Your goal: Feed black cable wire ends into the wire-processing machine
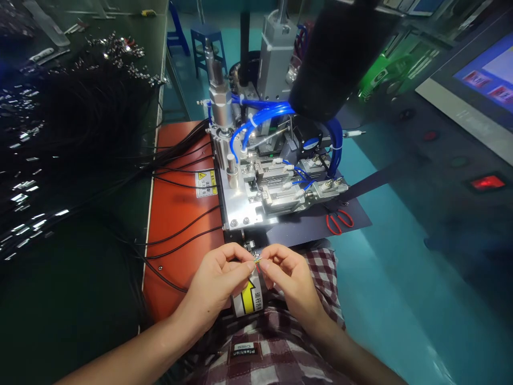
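Thin coloured wires [257, 261], yellow-green and red, show between my fingertips at the front end of a metal machine [276, 182]. My left hand [224, 275] pinches them from the left, thumb against forefinger. From the right, my right hand [286, 270] pinches the same wires, its fingertips almost touching the left ones. Just beyond my fingers is a small metal fixture [250, 246]. A label with a yellow arrow [248, 299] lies below the hands. Where the wires lead is hidden by my fingers.
Black cables [180, 235] run over an orange base plate [168, 289] from a large bundle [88, 101] on the left table. Blue air hoses [268, 113] arch above the machine. Red-handled scissors [340, 221] lie on the right plate. A control panel screen [489, 75] stands at right.
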Tool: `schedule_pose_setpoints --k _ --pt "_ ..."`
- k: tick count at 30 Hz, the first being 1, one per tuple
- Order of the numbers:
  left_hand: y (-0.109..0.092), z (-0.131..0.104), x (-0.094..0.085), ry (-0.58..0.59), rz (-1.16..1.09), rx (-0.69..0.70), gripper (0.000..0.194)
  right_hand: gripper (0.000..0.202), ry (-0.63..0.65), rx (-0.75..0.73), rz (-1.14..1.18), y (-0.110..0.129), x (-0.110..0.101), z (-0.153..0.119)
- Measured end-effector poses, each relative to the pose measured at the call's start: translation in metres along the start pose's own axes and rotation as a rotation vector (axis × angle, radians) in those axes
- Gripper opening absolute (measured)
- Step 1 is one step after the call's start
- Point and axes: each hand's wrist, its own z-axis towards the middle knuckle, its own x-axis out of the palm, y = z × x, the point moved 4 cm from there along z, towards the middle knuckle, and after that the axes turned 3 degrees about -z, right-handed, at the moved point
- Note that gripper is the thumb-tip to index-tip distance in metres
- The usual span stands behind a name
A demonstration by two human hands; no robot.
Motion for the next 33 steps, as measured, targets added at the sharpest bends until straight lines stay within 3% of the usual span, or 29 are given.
schedule_pose_setpoints --k 33 --pt "0.0005 0.0012 0.0010 0.008 -0.021 0.005 0.019 0.015 -0.028 0.001 0.040 -0.0039 0.0003 -0.0010"
